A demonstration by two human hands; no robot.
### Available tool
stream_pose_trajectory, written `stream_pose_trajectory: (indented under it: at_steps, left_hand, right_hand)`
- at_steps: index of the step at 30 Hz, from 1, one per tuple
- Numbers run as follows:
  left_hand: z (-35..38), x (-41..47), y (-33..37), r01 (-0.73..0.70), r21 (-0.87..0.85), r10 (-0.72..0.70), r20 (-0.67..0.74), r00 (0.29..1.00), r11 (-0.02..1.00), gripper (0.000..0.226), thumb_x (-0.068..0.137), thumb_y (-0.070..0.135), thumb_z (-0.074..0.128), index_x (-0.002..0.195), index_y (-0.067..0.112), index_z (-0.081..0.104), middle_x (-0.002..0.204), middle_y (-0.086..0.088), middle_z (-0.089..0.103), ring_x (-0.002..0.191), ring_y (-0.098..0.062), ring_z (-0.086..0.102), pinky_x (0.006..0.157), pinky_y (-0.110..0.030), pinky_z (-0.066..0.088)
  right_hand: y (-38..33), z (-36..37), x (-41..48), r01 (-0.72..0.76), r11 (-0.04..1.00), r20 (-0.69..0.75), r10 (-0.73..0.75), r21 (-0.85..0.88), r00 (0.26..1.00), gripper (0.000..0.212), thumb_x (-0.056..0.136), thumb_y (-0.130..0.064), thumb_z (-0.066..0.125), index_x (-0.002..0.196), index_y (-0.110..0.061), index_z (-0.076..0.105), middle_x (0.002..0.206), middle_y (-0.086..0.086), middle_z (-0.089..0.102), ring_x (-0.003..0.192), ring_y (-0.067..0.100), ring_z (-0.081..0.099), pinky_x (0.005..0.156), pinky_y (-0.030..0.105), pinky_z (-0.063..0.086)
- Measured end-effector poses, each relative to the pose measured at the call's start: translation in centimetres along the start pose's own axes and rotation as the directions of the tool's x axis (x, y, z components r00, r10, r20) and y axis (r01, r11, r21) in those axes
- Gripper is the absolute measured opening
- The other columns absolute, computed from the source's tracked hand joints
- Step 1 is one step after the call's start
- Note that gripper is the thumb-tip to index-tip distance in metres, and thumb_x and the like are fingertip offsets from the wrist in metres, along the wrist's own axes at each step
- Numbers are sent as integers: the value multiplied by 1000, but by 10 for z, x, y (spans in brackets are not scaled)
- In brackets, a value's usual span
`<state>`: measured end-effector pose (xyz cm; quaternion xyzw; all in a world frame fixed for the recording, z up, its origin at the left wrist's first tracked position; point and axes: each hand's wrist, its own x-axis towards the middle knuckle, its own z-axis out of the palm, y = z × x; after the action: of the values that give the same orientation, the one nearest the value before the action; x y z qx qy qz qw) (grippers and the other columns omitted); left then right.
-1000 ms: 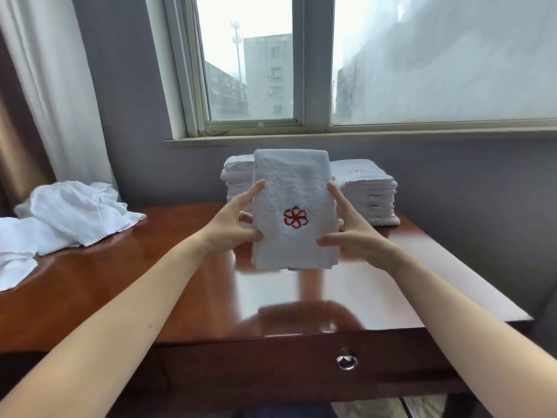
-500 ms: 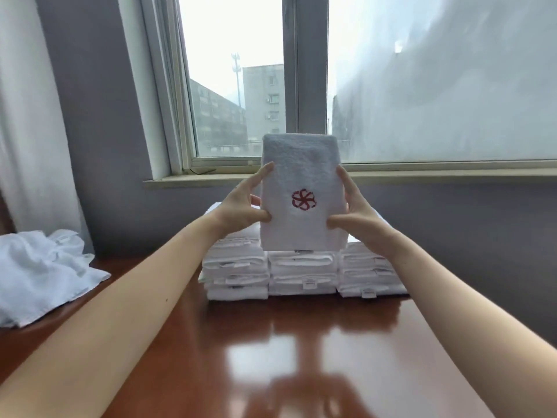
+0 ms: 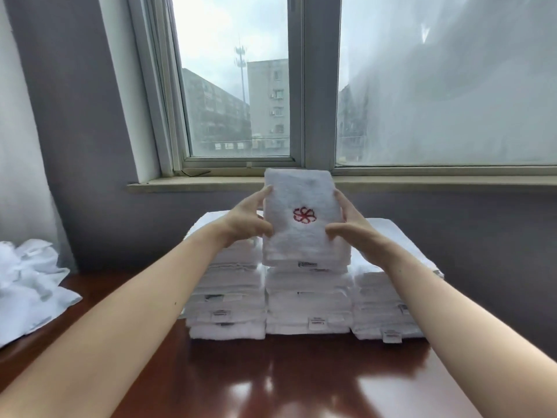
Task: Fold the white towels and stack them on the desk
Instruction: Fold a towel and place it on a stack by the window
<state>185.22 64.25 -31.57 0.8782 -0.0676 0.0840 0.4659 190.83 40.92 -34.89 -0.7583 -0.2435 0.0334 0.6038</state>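
Both hands, left hand [image 3: 247,220] and right hand [image 3: 351,226], gripped the folded towel [image 3: 304,218] by its side edges (logo facing) above the middle stack [image 3: 309,300]; the glossy bench [image 3: 271,387] in front lay open.

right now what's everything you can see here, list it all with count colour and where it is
folded towel: one, white with a red flower emblem, held upright over the middle stack
towel stacks: three side by side, white with small labels on the front edges, at the back of the desk below the window
unfolded towels: a loose pile, count unclear, white, at the left edge of the desk
desk: one, glossy reddish brown wood, across the foreground
window: one, grey frame, in the wall behind the desk, buildings outside
curtain: one, pale, far left
left hand: grip on the towel's left edge
right hand: grip on the towel's right edge
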Motion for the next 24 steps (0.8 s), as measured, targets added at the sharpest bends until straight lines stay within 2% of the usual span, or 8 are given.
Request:
stream_pose_trajectory:
  at_steps: [4,7,10,14,17,19,21,24]
  left_hand:
    - [13,6,-19,30,445,7,-82,997,895,64,76,5,62,132,37,56,144,0,36,131,-20,39,107,-34,35]
    - [23,3,-25,43,495,-22,-48,999,868,42,83,12,49,103,44,68,112,13,61,118,-14,54,101,-32,42]
    - [26,0,-24,78,540,-59,-53,997,838,41,92,18,41,116,37,69,127,15,63,123,-11,53,105,-32,41]
    - [29,-11,-17,37,606,-58,15,998,795,33,101,34,33,109,34,65,121,8,65,115,-15,54,121,-41,16]
    - [27,-30,-14,12,644,-30,18,999,765,37,103,43,30,119,30,60,129,4,62,128,-17,49,121,-46,4]
    - [23,-48,-12,-5,628,35,-36,999,778,39,101,43,39,136,30,53,142,4,54,135,-17,42,121,-44,11]
    - [14,-70,-11,-6,583,90,-115,989,813,44,98,42,47,141,31,48,147,7,48,137,-14,39,117,-35,23]
    - [-8,-113,-16,17,544,110,-200,974,839,45,95,40,52,139,32,51,145,12,50,134,-7,43,108,-28,34]
  right_hand:
    - [12,8,8,-118,973,55,131,-197,990,93,60,-23,54,151,-14,34,150,-9,34,137,11,35,106,29,31]
    - [14,10,10,-203,952,53,221,-230,974,54,76,-20,49,126,1,49,150,5,39,113,13,51,87,50,42]
    - [11,13,8,-262,934,41,280,-243,959,59,64,-27,47,117,-1,49,147,4,39,114,26,49,66,36,39]
    - [0,19,6,-265,906,-30,270,-330,962,8,76,-18,47,80,-14,43,94,5,42,77,21,33,61,32,23]
    - [-12,24,-3,-232,846,-87,218,-480,972,13,86,-14,45,73,-18,41,78,1,41,70,19,33,61,32,26]
    - [-21,32,-12,-122,822,-71,99,-557,993,13,89,-18,48,84,-19,60,93,1,58,90,25,52,76,33,41]
    - [-34,47,-25,34,793,-39,-73,-609,997,34,92,-23,53,124,-19,63,133,0,58,122,22,53,102,36,41]
    - [-60,85,-46,244,748,94,-238,-617,967,45,91,-23,58,136,-23,56,141,-3,54,123,15,53,103,30,40]
